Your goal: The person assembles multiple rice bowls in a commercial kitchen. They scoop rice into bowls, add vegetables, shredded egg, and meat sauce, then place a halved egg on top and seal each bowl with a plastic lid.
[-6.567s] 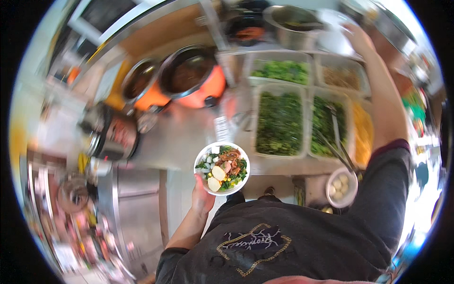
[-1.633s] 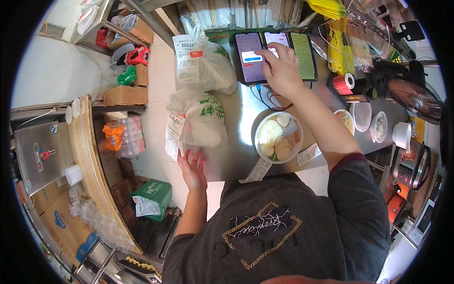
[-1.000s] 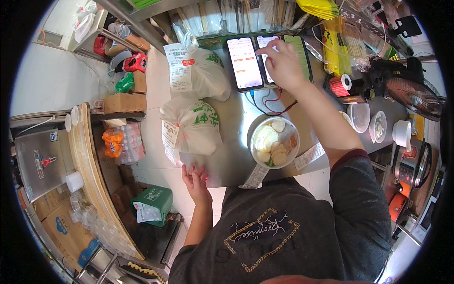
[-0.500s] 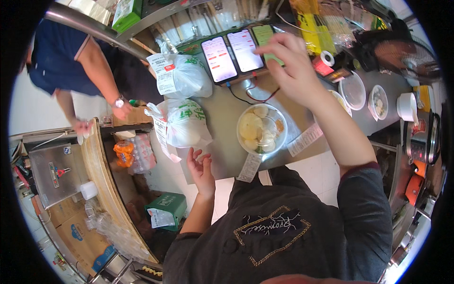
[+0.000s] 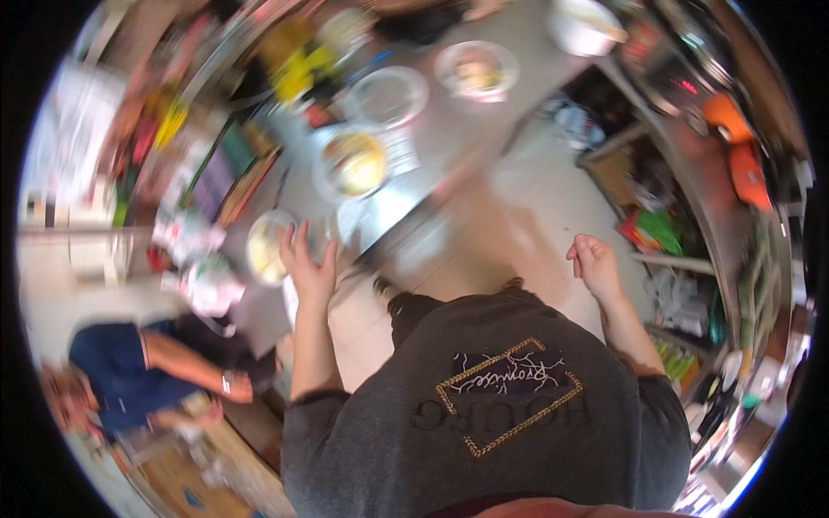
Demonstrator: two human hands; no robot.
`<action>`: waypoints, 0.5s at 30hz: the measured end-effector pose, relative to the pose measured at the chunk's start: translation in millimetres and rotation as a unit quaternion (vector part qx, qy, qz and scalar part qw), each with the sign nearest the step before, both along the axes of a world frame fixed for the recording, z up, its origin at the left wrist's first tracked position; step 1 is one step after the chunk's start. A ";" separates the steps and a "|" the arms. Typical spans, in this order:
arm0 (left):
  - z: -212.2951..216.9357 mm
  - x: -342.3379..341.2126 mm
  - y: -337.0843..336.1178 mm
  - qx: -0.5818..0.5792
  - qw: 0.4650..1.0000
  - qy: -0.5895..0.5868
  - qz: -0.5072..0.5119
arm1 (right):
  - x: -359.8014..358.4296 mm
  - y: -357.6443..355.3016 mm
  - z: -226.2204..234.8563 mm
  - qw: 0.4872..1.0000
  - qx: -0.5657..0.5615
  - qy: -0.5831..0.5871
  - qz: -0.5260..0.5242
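Note:
My left hand [image 5: 311,269] is held up with its fingers spread, holding nothing. It is nearest to a round clear bowl of pale food [image 5: 266,250] at the table's edge; I cannot tell if they touch. Farther in stands another bowl with yellow food [image 5: 358,164], beside a paper slip [image 5: 401,154]. To the right, my right hand [image 5: 594,266] hangs in the air over the floor, away from the table. Its fingers are curled in, with nothing seen in them. Motion blur smears the table and what lies on it.
An open clear container [image 5: 387,97], a food bowl [image 5: 477,69] and a white tub [image 5: 587,26] stand along the metal table. White bags [image 5: 207,283] and blurred phones [image 5: 214,183] are at left. Shelves [image 5: 678,262] line the right. A person in dark blue [image 5: 112,363] is lower left.
My view has turned to the right, so the phones, bags and other person now appear farther left and lower. My right hand has left the phones and dropped beside me, its fingers curling.

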State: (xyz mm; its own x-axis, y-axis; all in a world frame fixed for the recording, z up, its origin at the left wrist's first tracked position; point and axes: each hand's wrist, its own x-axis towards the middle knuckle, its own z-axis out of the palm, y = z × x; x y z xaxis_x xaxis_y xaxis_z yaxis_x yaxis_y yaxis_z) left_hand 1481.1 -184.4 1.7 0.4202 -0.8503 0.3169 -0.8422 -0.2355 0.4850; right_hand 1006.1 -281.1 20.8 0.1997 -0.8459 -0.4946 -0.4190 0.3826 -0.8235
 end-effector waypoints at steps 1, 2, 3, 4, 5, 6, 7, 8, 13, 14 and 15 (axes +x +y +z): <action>6.8 -36.8 -25.1 0.045 0.999 0.021 0.001 | -44.6 8.2 0.2 0.997 -0.012 -0.017 -0.073; 12.8 -61.7 -43.4 0.074 0.992 0.041 -0.089 | -76.0 16.7 1.3 0.991 -0.009 -0.041 -0.127; 21.6 -99.9 -74.4 0.131 0.974 0.065 -0.171 | -110.2 24.7 -0.3 0.979 -0.084 -0.019 -0.187; 32.8 -130.6 -98.8 0.226 0.947 0.078 -0.216 | -135.3 31.7 2.5 0.963 -0.147 0.003 -0.224; 45.3 -166.3 -129.7 0.252 0.900 0.090 -0.345 | -163.0 34.5 5.3 0.945 -0.219 0.002 -0.243; 59.9 -201.8 -162.1 0.309 0.838 0.085 -0.443 | -188.6 36.4 10.5 0.937 -0.223 0.047 -0.266; 78.5 -239.9 -194.9 0.392 0.763 0.052 -0.511 | -215.4 35.9 16.8 0.930 -0.238 0.065 -0.274; 97.1 -274.0 -225.3 0.339 0.741 0.080 -0.573 | -234.5 31.6 21.2 0.925 -0.236 0.078 -0.288; 194.1 -465.0 -406.6 0.146 0.658 0.223 -0.704 | -320.2 2.3 41.8 0.881 -0.203 0.035 -0.425; 213.3 -502.0 -449.3 0.110 0.670 0.230 -0.697 | -332.1 -3.9 42.9 0.876 -0.197 0.044 -0.438; 231.3 -543.4 -496.3 0.070 0.679 0.244 -0.688 | -347.2 -9.4 43.5 0.872 -0.193 0.054 -0.447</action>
